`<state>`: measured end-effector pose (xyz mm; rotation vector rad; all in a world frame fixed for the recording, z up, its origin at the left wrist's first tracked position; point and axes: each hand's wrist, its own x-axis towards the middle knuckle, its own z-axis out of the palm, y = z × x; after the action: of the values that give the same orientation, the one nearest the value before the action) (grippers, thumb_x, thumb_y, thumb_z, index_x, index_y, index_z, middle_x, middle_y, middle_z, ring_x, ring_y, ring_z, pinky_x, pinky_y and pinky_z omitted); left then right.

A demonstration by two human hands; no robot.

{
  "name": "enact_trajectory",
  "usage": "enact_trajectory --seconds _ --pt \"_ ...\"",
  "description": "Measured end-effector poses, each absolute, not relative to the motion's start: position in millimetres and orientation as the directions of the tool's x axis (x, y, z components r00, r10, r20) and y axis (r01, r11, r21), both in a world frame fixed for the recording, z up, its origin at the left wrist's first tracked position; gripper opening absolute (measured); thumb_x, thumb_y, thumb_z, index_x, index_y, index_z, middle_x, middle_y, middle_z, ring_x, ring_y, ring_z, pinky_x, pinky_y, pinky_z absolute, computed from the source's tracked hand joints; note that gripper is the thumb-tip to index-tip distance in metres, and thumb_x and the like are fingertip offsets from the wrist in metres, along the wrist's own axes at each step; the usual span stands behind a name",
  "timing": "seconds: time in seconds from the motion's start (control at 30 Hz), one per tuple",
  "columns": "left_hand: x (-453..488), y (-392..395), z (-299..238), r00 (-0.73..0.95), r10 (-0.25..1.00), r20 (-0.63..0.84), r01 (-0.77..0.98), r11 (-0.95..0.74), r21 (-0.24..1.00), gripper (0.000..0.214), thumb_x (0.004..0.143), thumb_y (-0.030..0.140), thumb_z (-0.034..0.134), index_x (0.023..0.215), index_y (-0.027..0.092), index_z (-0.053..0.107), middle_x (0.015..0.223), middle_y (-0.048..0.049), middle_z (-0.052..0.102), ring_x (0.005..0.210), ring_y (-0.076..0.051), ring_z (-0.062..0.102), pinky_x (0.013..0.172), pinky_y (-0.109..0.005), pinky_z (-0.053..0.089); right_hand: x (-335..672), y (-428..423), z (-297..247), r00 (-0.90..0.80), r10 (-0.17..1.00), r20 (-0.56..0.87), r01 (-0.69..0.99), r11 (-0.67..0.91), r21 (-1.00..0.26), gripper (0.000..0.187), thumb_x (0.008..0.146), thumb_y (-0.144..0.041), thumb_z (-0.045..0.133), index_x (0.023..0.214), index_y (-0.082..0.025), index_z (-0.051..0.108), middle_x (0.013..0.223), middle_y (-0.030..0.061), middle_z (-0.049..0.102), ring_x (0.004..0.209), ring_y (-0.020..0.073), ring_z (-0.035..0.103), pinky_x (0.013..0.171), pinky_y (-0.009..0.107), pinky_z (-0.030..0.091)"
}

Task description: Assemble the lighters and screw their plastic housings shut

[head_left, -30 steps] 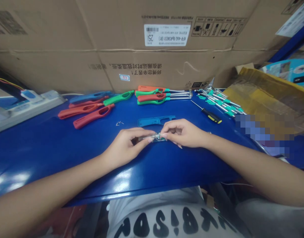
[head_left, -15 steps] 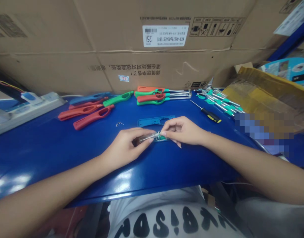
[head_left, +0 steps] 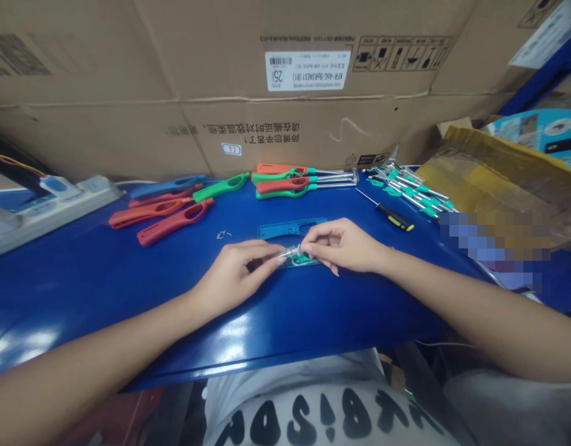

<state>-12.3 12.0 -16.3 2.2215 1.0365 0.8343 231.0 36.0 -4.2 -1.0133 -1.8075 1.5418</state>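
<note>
Between the thumb and fingers of my left hand [head_left: 241, 269] is a clear lighter fuel tank [head_left: 287, 253], tilted slightly up to the right. My right hand [head_left: 343, 246] pinches at the tank's right end; the small part in its fingertips is too small to make out. Below the hands lies a blue lighter shell half with a green part [head_left: 308, 261] and a pale thin line on it, partly covered by the fingers. Just behind, another blue lighter shell half [head_left: 280, 229] rests on the table, its right end near my right hand's fingers.
Several coloured lighter shells [head_left: 173, 222] lie left, and lighters with metal rods [head_left: 285, 184] at the back. A screwdriver [head_left: 394, 217], a pile of metal rods with green parts [head_left: 413, 191] and a cardboard box [head_left: 499, 179] are right. Tiny metal pieces [head_left: 224, 235] and a power strip [head_left: 62, 201] are left.
The tank in my left hand has turned or shifted slightly, its end still at my right fingertips. Both hands stay nearly in place; the view has shifted a little.
</note>
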Motion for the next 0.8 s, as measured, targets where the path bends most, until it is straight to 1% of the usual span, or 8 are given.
enact_trajectory --seconds 0.2,0.43,0.53,0.8 --pt "-10.2 12.4 -17.7 0.494 0.827 0.269 0.445 -0.506 0.739 0.023 0.097 0.034 0.063 0.110 0.021 0.077 0.102 -0.0036 0.078 0.085 -0.016 0.071 0.073 -0.024 0.053 230.9 35.0 -5.2 -0.550 0.833 -0.061 0.195 0.057 -0.979 0.031 0.082 -0.042 0.075 0.084 -0.012 0.067 0.052 -0.0060 0.056 0.039 0.0057 0.051 0.036 0.017 0.047" --pt "-9.8 11.7 -18.3 0.486 0.834 0.262 0.439 -0.492 0.752 0.025 0.096 0.036 0.063 0.109 0.021 0.078 0.103 -0.0055 0.078 0.086 -0.018 0.072 0.074 -0.026 0.054 230.3 32.6 -7.4 -0.527 0.847 -0.069 0.210 0.051 -0.976 0.031 0.082 -0.042 0.075 0.084 -0.012 0.068 0.056 -0.0042 0.058 0.042 0.0058 0.053 0.038 0.017 0.048" --pt "-9.1 12.6 -15.8 0.485 0.840 0.243 0.444 -0.475 0.760 0.025 0.095 0.037 0.064 0.107 0.021 0.079 0.102 -0.0055 0.078 0.084 -0.018 0.072 0.070 -0.025 0.054 229.6 32.7 -7.8 -0.519 0.851 -0.077 0.216 0.044 -0.975 0.031 0.082 -0.042 0.075 0.084 -0.012 0.068 0.055 -0.0042 0.058 0.042 0.0060 0.053 0.038 0.017 0.048" --pt "-9.2 14.6 -12.6 0.425 0.889 0.173 0.448 -0.372 0.813 0.028 0.090 0.041 0.069 0.103 0.018 0.079 0.101 -0.0068 0.079 0.080 -0.018 0.071 0.067 -0.026 0.054 230.0 38.5 -6.8 -0.532 0.841 -0.096 0.158 -0.012 -0.987 0.039 0.077 -0.048 0.079 0.080 -0.012 0.066 0.050 -0.0051 0.058 0.039 0.0072 0.054 0.037 0.019 0.049"
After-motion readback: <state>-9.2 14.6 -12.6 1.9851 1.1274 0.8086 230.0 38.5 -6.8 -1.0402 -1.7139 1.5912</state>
